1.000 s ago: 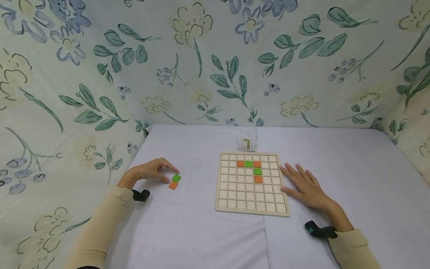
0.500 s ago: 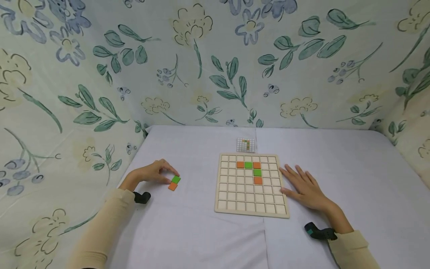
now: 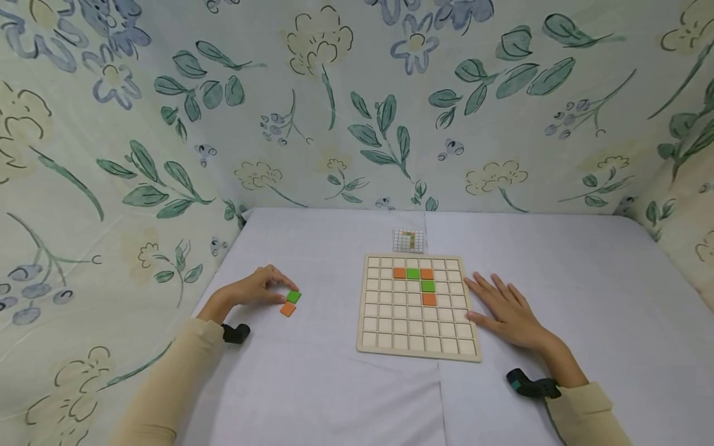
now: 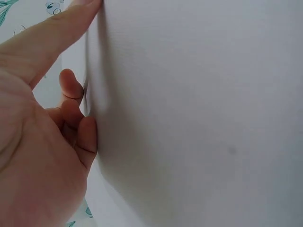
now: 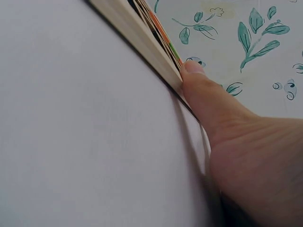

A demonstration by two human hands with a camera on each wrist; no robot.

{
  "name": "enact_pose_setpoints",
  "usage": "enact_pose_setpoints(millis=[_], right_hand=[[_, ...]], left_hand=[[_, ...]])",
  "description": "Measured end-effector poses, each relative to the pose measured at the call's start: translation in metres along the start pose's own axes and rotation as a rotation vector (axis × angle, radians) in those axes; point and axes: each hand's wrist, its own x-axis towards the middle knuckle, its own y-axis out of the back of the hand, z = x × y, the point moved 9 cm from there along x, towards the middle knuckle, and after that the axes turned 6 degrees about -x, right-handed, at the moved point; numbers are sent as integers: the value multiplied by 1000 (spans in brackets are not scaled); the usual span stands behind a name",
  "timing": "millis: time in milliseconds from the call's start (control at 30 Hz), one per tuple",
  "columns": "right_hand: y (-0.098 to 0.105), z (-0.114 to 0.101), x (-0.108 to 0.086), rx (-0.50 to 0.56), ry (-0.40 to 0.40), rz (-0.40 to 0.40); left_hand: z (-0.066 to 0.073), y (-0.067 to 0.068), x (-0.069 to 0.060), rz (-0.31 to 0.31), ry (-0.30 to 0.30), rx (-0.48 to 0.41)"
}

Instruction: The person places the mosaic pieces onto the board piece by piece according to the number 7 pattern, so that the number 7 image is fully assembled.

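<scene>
My left hand [image 3: 256, 286] pinches a small green square tile [image 3: 293, 297] at the left of the white table, its thumb and index finger at the tile's edges. An orange square tile [image 3: 287, 308] lies right beside it, towards me. In the left wrist view the thumb [image 4: 52, 38] runs out of the top, the other fingers are curled, and the tile is out of sight. My right hand [image 3: 510, 314] lies spread with straight fingers, thumb and fingertips against the right edge of a wooden grid board [image 3: 385, 344]. In the right wrist view its thumb [image 5: 203, 90] touches the board's side.
On the board, orange and green tiles alternate in a short row, with a green tile [image 3: 427, 286] and an orange tile [image 3: 429, 299] below its right end. A small pattern card [image 3: 408, 240] lies behind the board. Floral cloth [image 3: 357, 124] hangs around the table.
My left hand has shifted slightly right, and its thumb and index finger have closed in on the green tile. The right hand has stayed at the board's edge.
</scene>
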Motion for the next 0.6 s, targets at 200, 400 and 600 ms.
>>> enact_pose_setpoints(millis=[200,400,600], right_hand=[[0,0,-1,6,0,-2],[-1,0,-1,8,-1,-4],[1,-1,0,3,4,-2]], left_hand=[[-1,1,-4,30,-10,-38],[9,3,-5,70,-7,-114],[41,2,1,120,-89,-128]])
